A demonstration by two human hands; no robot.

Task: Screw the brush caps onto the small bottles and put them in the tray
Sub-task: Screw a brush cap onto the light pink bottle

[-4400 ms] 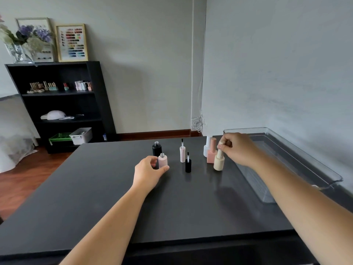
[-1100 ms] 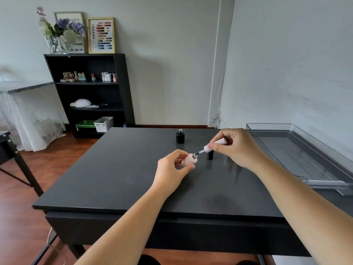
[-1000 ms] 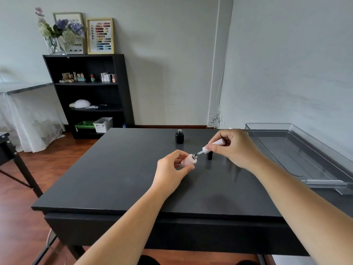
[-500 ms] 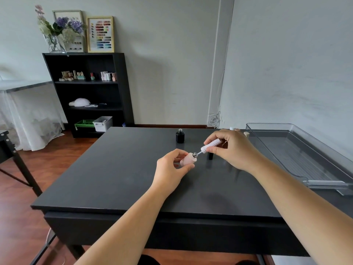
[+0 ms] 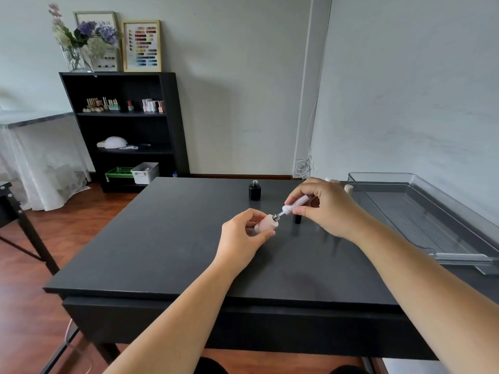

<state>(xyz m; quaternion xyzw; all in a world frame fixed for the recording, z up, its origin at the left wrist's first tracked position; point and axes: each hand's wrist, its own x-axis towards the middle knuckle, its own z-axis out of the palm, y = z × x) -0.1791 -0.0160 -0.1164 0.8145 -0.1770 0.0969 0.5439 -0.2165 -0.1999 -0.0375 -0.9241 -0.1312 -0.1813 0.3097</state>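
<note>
My left hand grips a small pink bottle, tilted with its metal neck pointing up to the right, above the black table. My right hand holds a pale pink ribbed brush cap; its brush stem sits in the bottle's neck, with a gap between cap and neck. An open black bottle stands farther back. A black brush cap stands behind my right hand. A cream cap top and other tops peek out past my right hand. The clear tray lies at the right.
A black shelf unit with small bottles, a white lamp and bins stands at the back left wall. A vase of flowers and framed charts top it. A draped table is at the far left. Wooden floor lies left of the table.
The pink bottle and its cap came off the table into my hands. Over the last second the cap slid further down, so the brush stem went deeper into the neck.
</note>
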